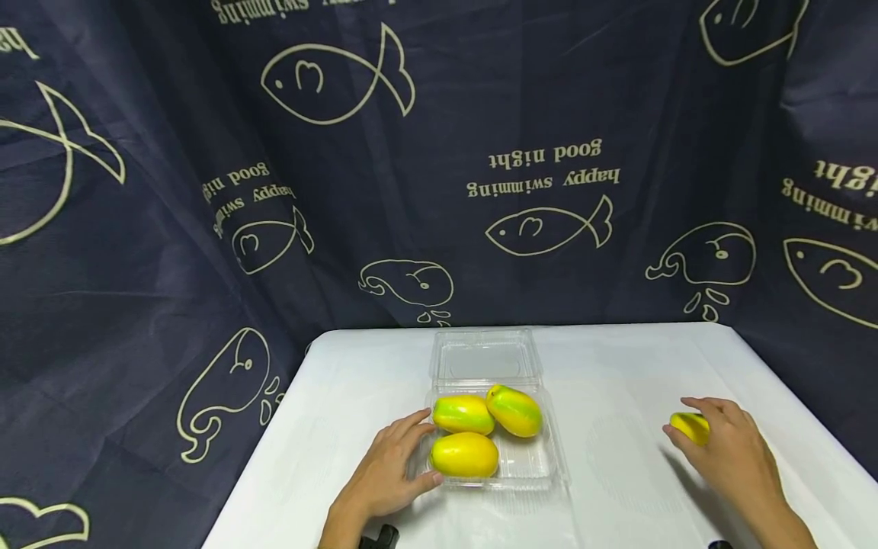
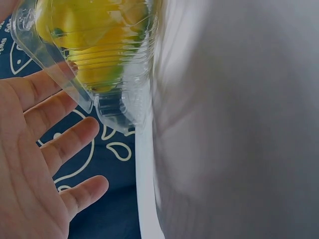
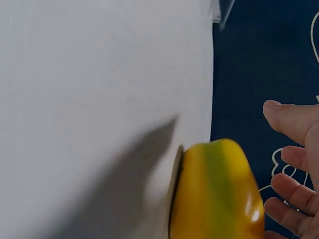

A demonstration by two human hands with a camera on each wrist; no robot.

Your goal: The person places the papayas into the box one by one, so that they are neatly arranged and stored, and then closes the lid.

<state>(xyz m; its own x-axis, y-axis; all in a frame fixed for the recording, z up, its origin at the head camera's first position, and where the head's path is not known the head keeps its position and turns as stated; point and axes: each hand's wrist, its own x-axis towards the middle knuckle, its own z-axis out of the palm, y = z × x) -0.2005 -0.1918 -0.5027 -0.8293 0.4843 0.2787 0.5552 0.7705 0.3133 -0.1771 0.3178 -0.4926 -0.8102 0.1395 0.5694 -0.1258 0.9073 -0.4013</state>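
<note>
An unlidded clear plastic clamshell box point(image 1: 524, 463) holds three yellow-green papaya-like fruits, two behind and a yellower one point(image 1: 465, 455) in front. At the box's left side is my left hand point(image 1: 392, 467), its fingers spread and thumb near the front corner. The left wrist view shows its fingertips point(image 2: 84, 130) by the clear rim, not curled round it. Far to the right, a fourth such fruit point(image 3: 219, 194) rests on the table, a green stripe along it. My right hand point(image 1: 734, 450) hovers over it with fingers parted; the right wrist view shows a gap between fingers and fruit.
The box's hinged lid point(image 1: 487, 358) lies folded back toward the far edge of the white-covered table point(image 1: 617, 366). Behind and at both sides hangs a dark blue cloth point(image 1: 439, 168) printed with fish and whales.
</note>
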